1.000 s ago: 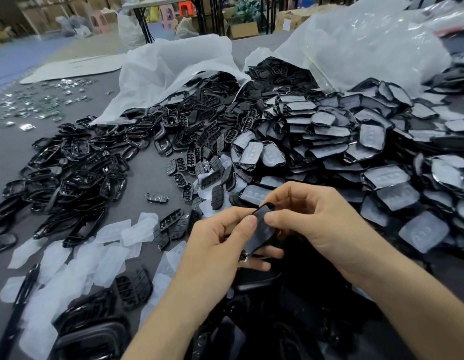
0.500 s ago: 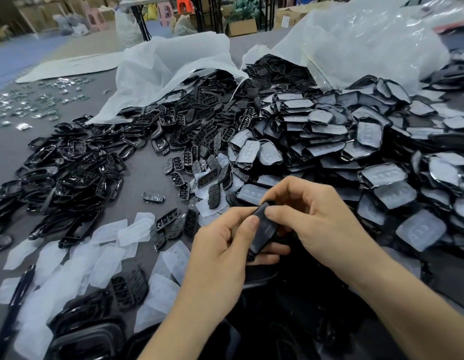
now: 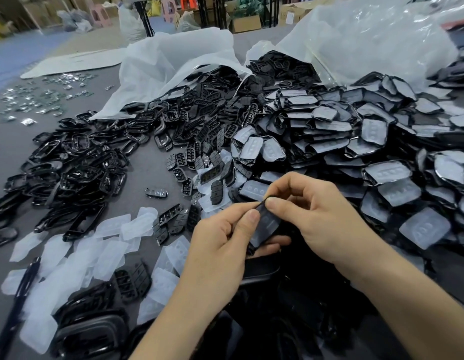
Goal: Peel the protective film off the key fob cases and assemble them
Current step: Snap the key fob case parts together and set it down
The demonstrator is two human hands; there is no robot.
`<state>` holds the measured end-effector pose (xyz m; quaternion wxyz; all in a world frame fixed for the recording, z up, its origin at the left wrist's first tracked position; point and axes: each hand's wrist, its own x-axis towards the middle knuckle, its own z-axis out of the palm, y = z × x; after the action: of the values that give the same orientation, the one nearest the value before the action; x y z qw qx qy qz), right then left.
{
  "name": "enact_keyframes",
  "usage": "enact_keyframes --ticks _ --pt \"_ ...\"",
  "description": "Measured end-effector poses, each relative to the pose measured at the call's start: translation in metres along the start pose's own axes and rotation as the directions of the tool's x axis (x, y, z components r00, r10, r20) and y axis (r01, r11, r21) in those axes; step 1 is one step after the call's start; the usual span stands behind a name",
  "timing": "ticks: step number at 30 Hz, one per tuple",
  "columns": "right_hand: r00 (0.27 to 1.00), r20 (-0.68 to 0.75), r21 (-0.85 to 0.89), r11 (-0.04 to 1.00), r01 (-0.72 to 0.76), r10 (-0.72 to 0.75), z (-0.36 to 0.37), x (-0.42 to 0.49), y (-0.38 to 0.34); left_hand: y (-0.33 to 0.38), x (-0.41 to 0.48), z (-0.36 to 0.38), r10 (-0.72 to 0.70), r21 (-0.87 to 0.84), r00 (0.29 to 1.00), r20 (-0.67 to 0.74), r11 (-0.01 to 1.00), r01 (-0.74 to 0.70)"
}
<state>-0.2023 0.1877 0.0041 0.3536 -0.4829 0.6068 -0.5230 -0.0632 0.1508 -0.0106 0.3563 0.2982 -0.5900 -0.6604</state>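
Both hands on one black key fob case (image 3: pixel 266 224), held just above the table (image 3: pixel 147 175).
The left hand (image 3: pixel 225 237) clamps it, thumb on top, fingers beneath; the right hand (image 3: pixel 311 216) pinches its upper end. Behind, a white bag (image 3: pixel 173 63) and a clear bag (image 3: pixel 368 40) spill black parts.

The case (image 3: pixel 264 224) between the fingers (image 3: pixel 251 216) is black with a dull grey sheen. Right of the fingers, the heaped cases (image 3: pixel 355 141) are black under milky white film, some marked with 3 faint round dimples. Left of the fingers, loose films (image 3: pixel 114 224) are translucent white on the grey table (image 3: pixel 147 175). Beyond them the frames (image 3: pixel 77 165) are shiny black and the metal bits (image 3: pixel 31 100) silver.
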Motion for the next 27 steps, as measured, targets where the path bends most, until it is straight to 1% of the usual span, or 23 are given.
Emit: enact_keyframes --ticks 2,4,6,8,11,15,17,20,23,27 --pt "1.0 -0.007 0.077 0.997 -0.022 0.022 -0.001 -0.0004 -0.0014 0.0015 -0.0001 -0.0006 0.016 -0.007 1.0 -0.02 1.0 -0.017" --pt "1.0 0.001 0.106 0.994 -0.031 0.031 -0.0009 -0.0006 -0.0021 0.0032 0.0 -0.0008 0.035 -0.001 0.998 -0.046 0.999 -0.035" --pt "1.0 0.006 0.081 0.996 -0.031 0.031 -0.0003 -0.0005 -0.0005 0.0041 0.0003 -0.0013 0.051 0.051 0.997 -0.055 0.998 -0.048" --pt "1.0 0.012 0.023 0.999 -0.022 0.022 0.0007 0.0001 0.001 0.0035 0.0014 -0.003 0.073 0.143 0.995 -0.066 0.988 -0.063" --pt "0.999 0.026 0.047 0.998 -0.036 0.035 0.0018 0.001 0.0037 0.0004 0.0028 -0.0049 0.068 0.195 0.996 -0.065 0.979 -0.054" --pt "0.999 -0.034 -0.071 0.997 0.007 -0.009 0.0001 0.0017 0.0067 -0.0012 0.0033 -0.0051 -0.015 0.144 0.999 -0.031 0.989 0.019" --pt "0.998 -0.062 -0.103 0.995 0.015 -0.021 -0.0017 0.0023 0.0069 -0.0018 0.0031 -0.0057 -0.027 0.159 1.0 0.003 0.987 0.026" --pt "0.998 -0.062 -0.089 0.996 0.016 -0.021 -0.0016 0.0024 0.0063 -0.0001 0.0033 -0.0067 -0.017 0.162 0.999 0.029 0.987 0.012" --pt "0.998 -0.053 -0.07 0.997 0.025 -0.029 -0.0012 0.0018 0.0056 0.0014 0.0029 -0.0076 -0.053 0.047 0.995 0.082 0.998 0.049" --pt "0.998 -0.066 -0.07 0.998 0.009 -0.013 -0.0031 0.0035 0.0062 0.0032 0.0018 -0.007 -0.083 0.0 0.989 0.122 0.997 0.083"
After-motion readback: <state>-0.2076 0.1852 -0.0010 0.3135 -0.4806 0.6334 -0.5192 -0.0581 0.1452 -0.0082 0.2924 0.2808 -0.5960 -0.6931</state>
